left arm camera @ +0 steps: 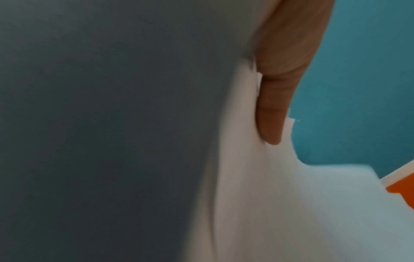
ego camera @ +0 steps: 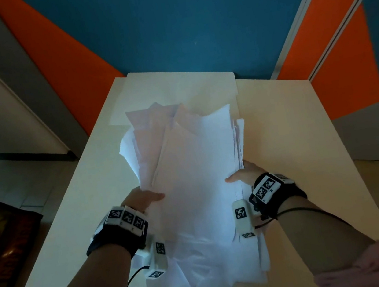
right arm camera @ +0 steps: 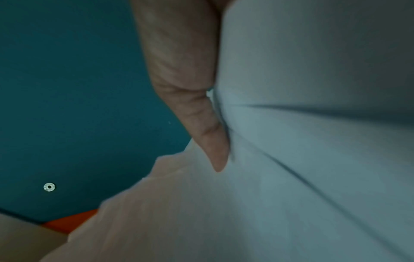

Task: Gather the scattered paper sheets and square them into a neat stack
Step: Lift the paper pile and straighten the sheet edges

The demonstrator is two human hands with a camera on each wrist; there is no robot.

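A loose, uneven bundle of white paper sheets (ego camera: 194,167) is lifted above the white table (ego camera: 289,143), its corners fanned out at the far end and its near end drooping. My left hand (ego camera: 143,198) grips the bundle's left edge, thumb on top. My right hand (ego camera: 244,174) grips the right edge the same way. In the left wrist view a thumb (left arm camera: 275,113) presses on the paper (left arm camera: 257,195). In the right wrist view a thumb (right arm camera: 201,124) pinches the sheets (right arm camera: 291,159). The fingers under the paper are hidden.
A cream folder or large sheet (ego camera: 174,84) lies flat at the table's far end under the bundle. Blue and orange wall panels (ego camera: 177,17) stand behind the table. A dark patterned rug (ego camera: 3,257) lies on the floor to the left.
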